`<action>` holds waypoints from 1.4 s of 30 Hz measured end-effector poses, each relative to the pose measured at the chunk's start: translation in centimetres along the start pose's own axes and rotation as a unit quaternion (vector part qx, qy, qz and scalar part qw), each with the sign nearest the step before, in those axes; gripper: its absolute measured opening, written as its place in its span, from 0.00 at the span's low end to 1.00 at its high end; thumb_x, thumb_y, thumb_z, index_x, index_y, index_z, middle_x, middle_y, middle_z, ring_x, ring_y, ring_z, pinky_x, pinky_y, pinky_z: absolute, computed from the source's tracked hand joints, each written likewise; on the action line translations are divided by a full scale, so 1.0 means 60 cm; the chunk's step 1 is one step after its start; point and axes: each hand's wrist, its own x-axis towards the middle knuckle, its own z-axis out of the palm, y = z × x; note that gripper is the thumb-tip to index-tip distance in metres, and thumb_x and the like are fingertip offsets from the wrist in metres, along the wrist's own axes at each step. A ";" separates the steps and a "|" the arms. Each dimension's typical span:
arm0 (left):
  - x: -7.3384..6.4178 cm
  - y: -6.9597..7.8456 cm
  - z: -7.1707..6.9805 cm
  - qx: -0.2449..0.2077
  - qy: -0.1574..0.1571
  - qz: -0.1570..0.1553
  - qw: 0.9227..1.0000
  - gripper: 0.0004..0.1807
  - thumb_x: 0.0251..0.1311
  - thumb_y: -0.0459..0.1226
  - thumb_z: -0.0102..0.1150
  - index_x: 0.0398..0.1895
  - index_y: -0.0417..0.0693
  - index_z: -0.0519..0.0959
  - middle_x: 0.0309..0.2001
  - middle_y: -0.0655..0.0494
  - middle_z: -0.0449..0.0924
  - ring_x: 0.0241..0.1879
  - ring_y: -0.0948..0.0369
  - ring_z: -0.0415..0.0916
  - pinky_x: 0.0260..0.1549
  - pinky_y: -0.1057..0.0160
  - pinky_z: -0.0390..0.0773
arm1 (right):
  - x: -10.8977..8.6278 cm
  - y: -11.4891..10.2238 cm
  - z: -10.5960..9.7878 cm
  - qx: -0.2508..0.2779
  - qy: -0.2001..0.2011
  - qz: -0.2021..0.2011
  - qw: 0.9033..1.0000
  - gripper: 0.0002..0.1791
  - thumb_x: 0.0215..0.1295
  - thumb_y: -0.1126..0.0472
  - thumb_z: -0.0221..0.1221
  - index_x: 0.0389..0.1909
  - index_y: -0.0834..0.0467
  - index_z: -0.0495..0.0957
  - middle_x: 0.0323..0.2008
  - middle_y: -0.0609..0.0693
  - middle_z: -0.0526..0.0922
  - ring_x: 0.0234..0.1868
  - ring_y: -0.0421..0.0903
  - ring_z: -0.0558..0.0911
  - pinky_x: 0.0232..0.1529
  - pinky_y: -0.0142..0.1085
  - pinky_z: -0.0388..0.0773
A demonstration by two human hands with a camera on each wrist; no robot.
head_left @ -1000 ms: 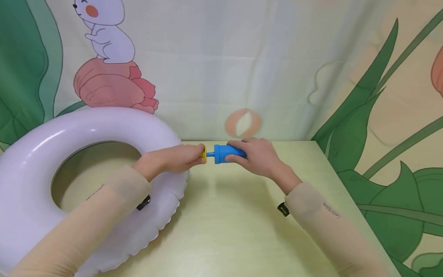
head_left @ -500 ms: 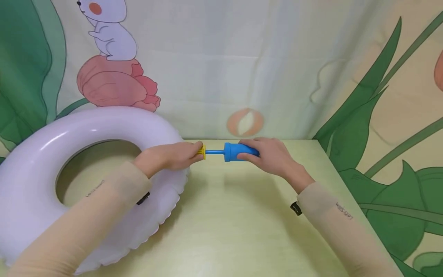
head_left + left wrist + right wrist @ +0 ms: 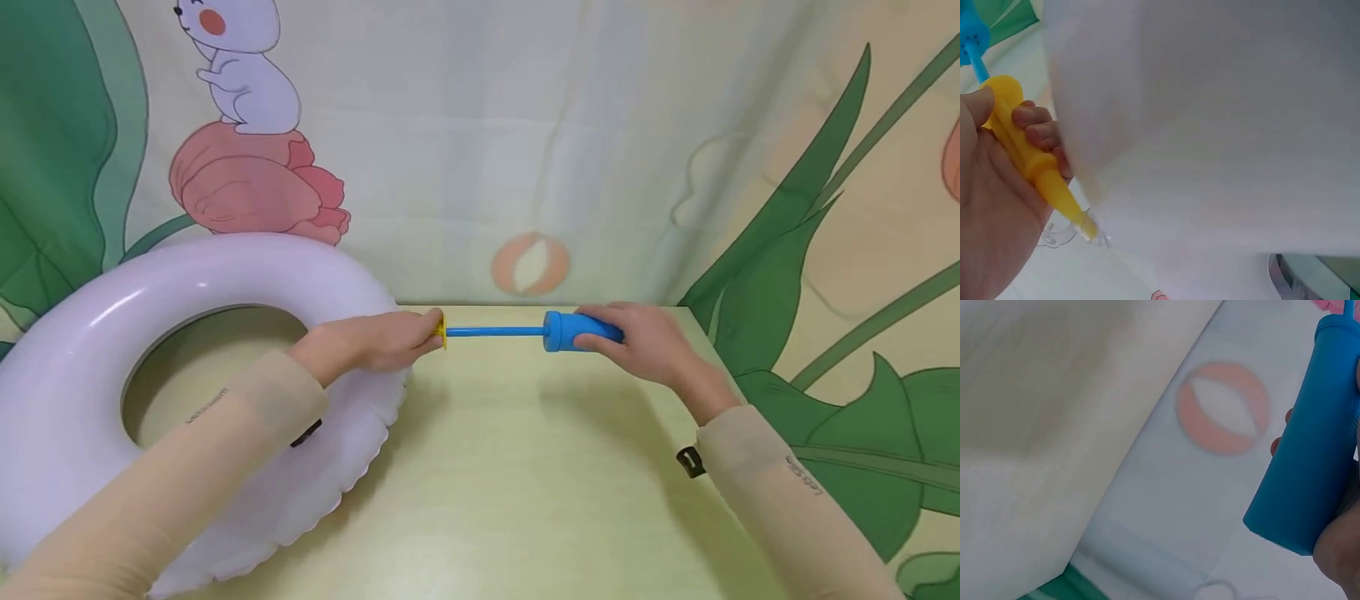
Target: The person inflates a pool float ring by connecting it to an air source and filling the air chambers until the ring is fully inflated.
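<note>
A hand air pump spans both hands above the table, its thin blue rod [image 3: 495, 332] drawn far out of the blue barrel [image 3: 562, 332]. My right hand [image 3: 645, 337] grips the barrel with thumb and fingers wrapped round it. My left hand [image 3: 390, 337] holds the yellow nozzle end [image 3: 1029, 153], thumb on its wide collar. In the left wrist view the yellow tip sits in a clear plastic valve [image 3: 1088, 228] at the side of a pale lilac inflatable swim ring [image 3: 247, 267]. The ring looks full and round, with a puckered seam along its lower right edge.
The ring takes up the left side of the pale green-yellow table [image 3: 480, 500], leaning near the back. A printed curtain [image 3: 420, 150] hangs behind the table's far edge, and another patterned cloth [image 3: 885, 275] lies along the right side.
My right hand has moved to the right with the barrel, and much more of the blue rod shows between the hands. My left hand has stayed at the nozzle by the ring.
</note>
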 end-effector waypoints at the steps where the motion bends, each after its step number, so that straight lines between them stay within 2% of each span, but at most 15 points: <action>1: 0.000 0.002 -0.001 0.003 0.002 0.001 1.000 0.08 0.82 0.41 0.39 0.45 0.45 0.63 0.28 0.55 0.62 0.26 0.59 0.59 0.35 0.59 0.64 | 0.004 -0.006 0.001 -0.002 0.005 -0.006 1.000 0.32 0.70 0.38 0.62 0.68 0.52 0.77 0.58 0.57 0.82 0.54 0.56 0.82 0.48 0.51 0.79; 10: 0.003 0.017 -0.004 0.016 0.010 0.002 1.000 0.08 0.82 0.39 0.41 0.46 0.43 0.64 0.28 0.54 0.63 0.27 0.59 0.62 0.36 0.59 0.66 | 0.052 -0.090 0.016 -0.029 0.015 -0.034 0.999 0.33 0.69 0.37 0.62 0.68 0.51 0.78 0.59 0.57 0.82 0.56 0.55 0.81 0.50 0.53 0.74; 16: 0.009 0.021 0.000 0.016 0.015 0.007 1.000 0.09 0.82 0.40 0.41 0.49 0.42 0.64 0.31 0.52 0.65 0.31 0.58 0.67 0.39 0.58 0.68 | 0.078 -0.138 0.033 -0.036 0.028 -0.059 0.997 0.30 0.70 0.36 0.60 0.64 0.49 0.80 0.51 0.52 0.85 0.48 0.49 0.83 0.45 0.49 0.75; 20: 0.010 0.020 -0.001 -0.004 0.005 0.010 1.000 0.10 0.82 0.41 0.41 0.51 0.42 0.63 0.33 0.51 0.66 0.35 0.57 0.69 0.42 0.57 0.68 | 0.083 -0.151 0.039 -0.041 0.023 -0.067 0.997 0.30 0.71 0.35 0.58 0.64 0.49 0.80 0.49 0.52 0.85 0.46 0.48 0.83 0.44 0.49 0.76; 24: 0.009 0.014 -0.005 -0.009 0.003 0.008 1.000 0.10 0.82 0.42 0.41 0.49 0.43 0.62 0.30 0.53 0.64 0.32 0.57 0.67 0.40 0.57 0.66 | 0.077 -0.133 0.034 -0.028 0.011 -0.049 0.998 0.31 0.70 0.34 0.58 0.66 0.47 0.79 0.52 0.51 0.84 0.48 0.48 0.82 0.47 0.49 0.75; 29: 0.010 0.007 -0.007 -0.003 0.002 0.014 1.000 0.10 0.82 0.42 0.41 0.46 0.45 0.61 0.28 0.55 0.62 0.28 0.59 0.62 0.38 0.58 0.64 | 0.048 -0.075 0.023 -0.003 0.006 -0.029 1.000 0.31 0.69 0.33 0.59 0.65 0.45 0.79 0.55 0.48 0.84 0.50 0.48 0.82 0.47 0.47 0.77; 36: 0.011 0.001 -0.005 -0.011 0.000 0.008 1.000 0.09 0.82 0.42 0.42 0.46 0.46 0.62 0.28 0.55 0.62 0.28 0.59 0.62 0.37 0.58 0.63 | 0.000 -0.001 -0.002 0.012 0.011 -0.003 1.000 0.29 0.68 0.34 0.61 0.63 0.46 0.80 0.56 0.48 0.84 0.47 0.50 0.82 0.47 0.49 0.78; 39: 0.014 0.002 -0.002 -0.018 -0.002 0.012 1.000 0.09 0.82 0.42 0.42 0.47 0.45 0.62 0.27 0.55 0.62 0.27 0.59 0.61 0.36 0.58 0.64 | -0.009 0.016 -0.005 0.003 0.007 -0.002 1.000 0.28 0.69 0.36 0.61 0.64 0.47 0.79 0.55 0.49 0.84 0.47 0.50 0.82 0.46 0.49 0.78; 42: 0.019 0.002 0.000 -0.026 -0.007 0.015 1.000 0.09 0.82 0.42 0.42 0.47 0.45 0.62 0.28 0.55 0.62 0.27 0.59 0.61 0.35 0.59 0.64 | -0.008 0.014 -0.003 -0.004 0.006 -0.012 1.000 0.29 0.70 0.37 0.60 0.65 0.49 0.79 0.56 0.52 0.84 0.49 0.52 0.83 0.47 0.50 0.78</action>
